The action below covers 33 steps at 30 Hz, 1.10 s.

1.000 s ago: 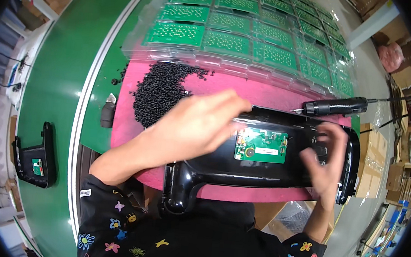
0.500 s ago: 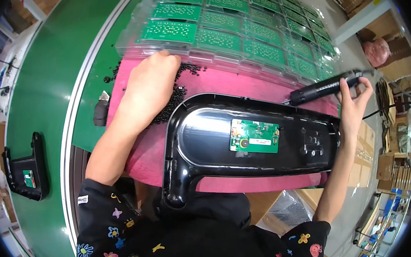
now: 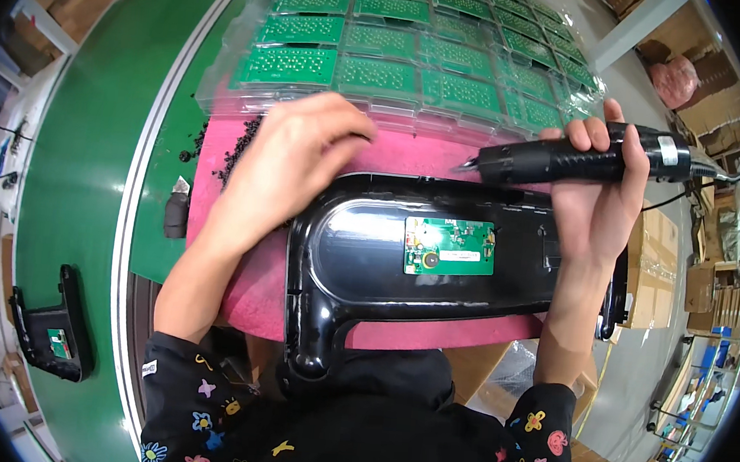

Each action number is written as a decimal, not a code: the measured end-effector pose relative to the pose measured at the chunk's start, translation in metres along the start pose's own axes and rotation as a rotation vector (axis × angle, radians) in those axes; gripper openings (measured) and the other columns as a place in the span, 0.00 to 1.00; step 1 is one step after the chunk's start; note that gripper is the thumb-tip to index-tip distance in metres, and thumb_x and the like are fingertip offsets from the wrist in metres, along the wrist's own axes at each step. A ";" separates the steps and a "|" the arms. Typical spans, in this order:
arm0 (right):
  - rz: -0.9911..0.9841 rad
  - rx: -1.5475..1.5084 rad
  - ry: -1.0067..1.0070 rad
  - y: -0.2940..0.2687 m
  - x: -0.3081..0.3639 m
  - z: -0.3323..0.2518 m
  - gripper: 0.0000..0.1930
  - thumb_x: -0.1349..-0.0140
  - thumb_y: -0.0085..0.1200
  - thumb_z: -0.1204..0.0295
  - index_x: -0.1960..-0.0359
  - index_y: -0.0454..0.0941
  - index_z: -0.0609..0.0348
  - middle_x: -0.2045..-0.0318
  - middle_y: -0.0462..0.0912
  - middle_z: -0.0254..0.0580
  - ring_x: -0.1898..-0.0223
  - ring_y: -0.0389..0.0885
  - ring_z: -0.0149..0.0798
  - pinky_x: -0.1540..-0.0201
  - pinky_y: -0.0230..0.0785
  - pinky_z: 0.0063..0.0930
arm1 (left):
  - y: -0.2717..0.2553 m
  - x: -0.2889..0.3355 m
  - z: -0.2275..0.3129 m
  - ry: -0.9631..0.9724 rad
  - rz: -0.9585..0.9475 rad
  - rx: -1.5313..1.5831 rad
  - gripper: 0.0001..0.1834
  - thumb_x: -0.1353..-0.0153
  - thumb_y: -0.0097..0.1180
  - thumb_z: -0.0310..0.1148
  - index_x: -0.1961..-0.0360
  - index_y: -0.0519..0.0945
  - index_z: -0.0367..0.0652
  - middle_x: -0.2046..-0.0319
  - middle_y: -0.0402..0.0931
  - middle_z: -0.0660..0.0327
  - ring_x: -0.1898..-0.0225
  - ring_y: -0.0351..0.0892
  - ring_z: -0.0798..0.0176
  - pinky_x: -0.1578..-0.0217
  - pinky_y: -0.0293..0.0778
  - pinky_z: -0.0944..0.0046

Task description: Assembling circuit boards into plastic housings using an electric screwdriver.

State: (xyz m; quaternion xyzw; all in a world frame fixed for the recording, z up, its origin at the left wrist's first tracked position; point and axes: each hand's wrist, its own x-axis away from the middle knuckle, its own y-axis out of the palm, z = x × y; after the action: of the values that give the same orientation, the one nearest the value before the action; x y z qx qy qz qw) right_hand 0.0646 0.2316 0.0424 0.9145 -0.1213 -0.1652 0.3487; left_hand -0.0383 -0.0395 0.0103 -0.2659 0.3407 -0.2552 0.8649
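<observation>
My right hand [image 3: 603, 197] is wrapped round a black electric screwdriver [image 3: 528, 161]. The screwdriver lies level above the far edge of a black plastic housing [image 3: 367, 270], its bit pointing left. A green circuit board [image 3: 449, 248] sits inside the housing. Over the housing's far left corner, my left hand [image 3: 302, 152] is closed, thumb and fingers drawn together; whatever it may pinch is too small to make out. Loose small black screws [image 3: 239, 144] lie on the pink mat [image 3: 252, 296] beside that hand, which hides part of the pile.
Clear plastic trays [image 3: 371, 105] of green circuit boards stand at the far side. On the green bench [image 3: 88, 165] to the left rests another black housing [image 3: 75, 338] with a board. A dark wrapped object [image 3: 178, 211] lies left of the mat. A cardboard box [image 3: 652, 266] is at right.
My right hand has gone from a fingertip hold to a full grip and brought the screwdriver left, bit turned leftward. My left hand has moved right, off the screw pile toward the bit.
</observation>
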 end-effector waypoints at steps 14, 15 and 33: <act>-0.309 -0.301 0.032 -0.005 0.031 0.015 0.19 0.34 0.56 0.58 0.46 0.67 0.46 0.72 0.70 0.22 0.65 0.70 0.27 0.43 0.59 0.40 | 0.032 0.010 0.032 -0.277 -0.132 0.914 0.06 0.41 0.62 0.19 0.62 0.82 0.30 0.62 0.82 0.54 0.61 0.82 0.65 0.58 0.79 0.67; -0.308 -0.294 0.036 -0.003 0.031 0.013 0.19 0.35 0.57 0.58 0.46 0.67 0.45 0.72 0.70 0.22 0.65 0.70 0.26 0.43 0.59 0.40 | 0.032 0.011 0.030 -0.321 -0.115 0.979 0.06 0.39 0.61 0.19 0.61 0.82 0.30 0.62 0.81 0.54 0.61 0.82 0.66 0.58 0.79 0.67; -0.429 -0.104 -0.047 -0.003 0.034 0.004 0.19 0.41 0.64 0.63 0.53 0.67 0.43 0.72 0.75 0.24 0.66 0.72 0.29 0.47 0.58 0.38 | 0.034 0.010 0.029 -0.167 -0.315 0.468 0.06 0.43 0.63 0.24 0.65 0.81 0.32 0.69 0.82 0.52 0.67 0.83 0.51 0.65 0.77 0.59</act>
State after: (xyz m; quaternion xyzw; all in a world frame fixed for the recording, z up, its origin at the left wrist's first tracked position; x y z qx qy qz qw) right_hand 0.0942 0.2202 0.0303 0.8962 0.0765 -0.2627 0.3492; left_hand -0.0026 -0.0126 0.0025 -0.1289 0.1546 -0.4351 0.8776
